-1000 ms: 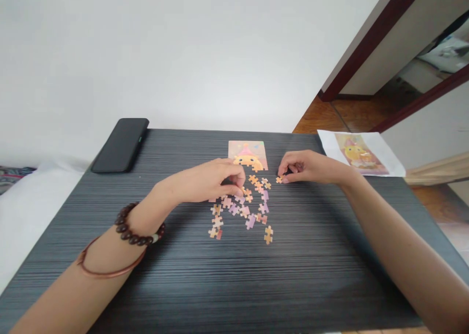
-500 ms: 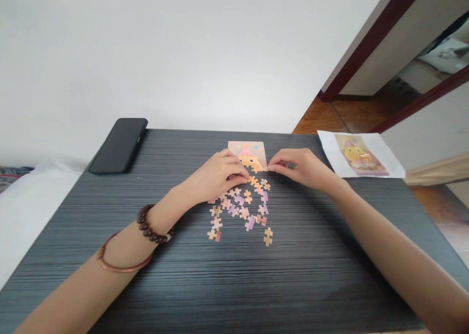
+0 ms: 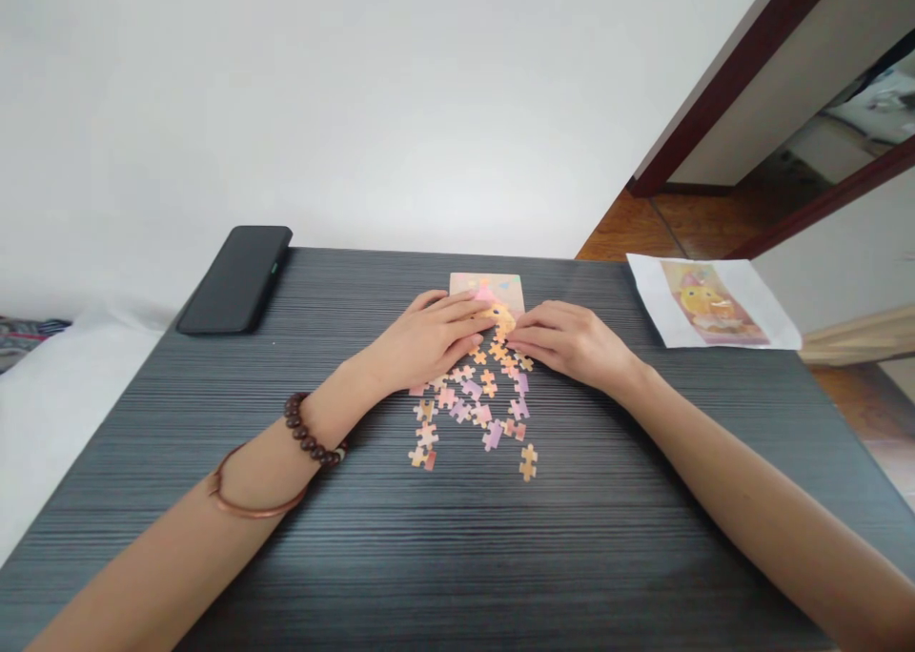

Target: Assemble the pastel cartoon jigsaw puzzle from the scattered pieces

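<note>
The joined part of a jigsaw puzzle (image 3: 464, 282), showing a yellow character with a pink hat, lies near the table's far edge. My left hand (image 3: 433, 342) rests flat across its left side with fingers stretched out, covering part of the picture. At the lower right edge of the joined part, my right hand (image 3: 572, 340) has its fingertips pinched together on a puzzle piece, which they mostly hide. Several loose puzzle pieces (image 3: 492, 434), pink, purple and orange, are scattered below both hands. One yellowish piece (image 3: 528, 462) lies apart, nearer to me.
A black phone (image 3: 235, 280) lies at the table's far left. On the far right is a white sheet (image 3: 758, 295) with a printed picture of the yellow character. The dark table (image 3: 457, 557) meets a white wall (image 3: 400, 109) behind.
My right hand has moved left and slightly toward me, bringing its piece against the joined puzzle. My left hand's fingers have reached farther over the picture. The view has shifted slightly.
</note>
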### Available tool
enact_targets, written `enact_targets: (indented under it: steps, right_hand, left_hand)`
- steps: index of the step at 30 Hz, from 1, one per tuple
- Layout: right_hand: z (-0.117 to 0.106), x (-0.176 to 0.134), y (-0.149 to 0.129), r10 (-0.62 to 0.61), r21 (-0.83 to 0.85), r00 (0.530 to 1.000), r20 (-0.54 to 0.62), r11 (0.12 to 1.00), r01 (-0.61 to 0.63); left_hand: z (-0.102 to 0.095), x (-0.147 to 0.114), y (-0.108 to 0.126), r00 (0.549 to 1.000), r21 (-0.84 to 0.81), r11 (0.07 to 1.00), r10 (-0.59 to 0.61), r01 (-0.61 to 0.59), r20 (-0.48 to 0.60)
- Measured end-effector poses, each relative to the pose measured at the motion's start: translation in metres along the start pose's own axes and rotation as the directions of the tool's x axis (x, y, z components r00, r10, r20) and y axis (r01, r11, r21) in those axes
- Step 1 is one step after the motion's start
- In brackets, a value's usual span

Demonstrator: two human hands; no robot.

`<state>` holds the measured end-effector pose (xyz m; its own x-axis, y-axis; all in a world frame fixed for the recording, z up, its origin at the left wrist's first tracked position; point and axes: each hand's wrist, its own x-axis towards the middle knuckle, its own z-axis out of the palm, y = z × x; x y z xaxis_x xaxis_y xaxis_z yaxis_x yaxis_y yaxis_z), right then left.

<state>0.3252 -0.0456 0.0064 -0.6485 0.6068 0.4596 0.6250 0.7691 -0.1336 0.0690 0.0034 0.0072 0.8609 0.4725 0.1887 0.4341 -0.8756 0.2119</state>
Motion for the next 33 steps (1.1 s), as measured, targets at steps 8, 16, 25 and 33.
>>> enact_targets:
  steps: [8, 16, 25, 33]
  right_hand:
    - [0.0, 0.001, -0.003, -0.07, -0.068, 0.997, -0.039, 0.995, 0.067]
    - [-0.001, 0.001, -0.008, -0.058, -0.096, 0.998, -0.031, 0.994, 0.055]
    - [0.002, -0.002, -0.006, -0.042, -0.052, 0.999, -0.028, 0.998, 0.041]
    - [0.007, -0.004, 0.002, 0.236, 0.212, 0.969, -0.076, 0.953, -0.216]
  left_hand:
    - [-0.001, 0.001, 0.005, 1.0, 0.048, 0.999, -0.012, 0.013, -0.01]
    - [-0.002, 0.0, 0.007, 1.0, 0.069, 0.998, -0.014, 0.015, -0.016]
    - [-0.002, 0.001, 0.008, 1.0, 0.062, 0.998, -0.017, 0.018, -0.017]
    - [0.002, 0.0, 0.011, 0.998, 0.021, 0.999, -0.028, 0.029, -0.06]
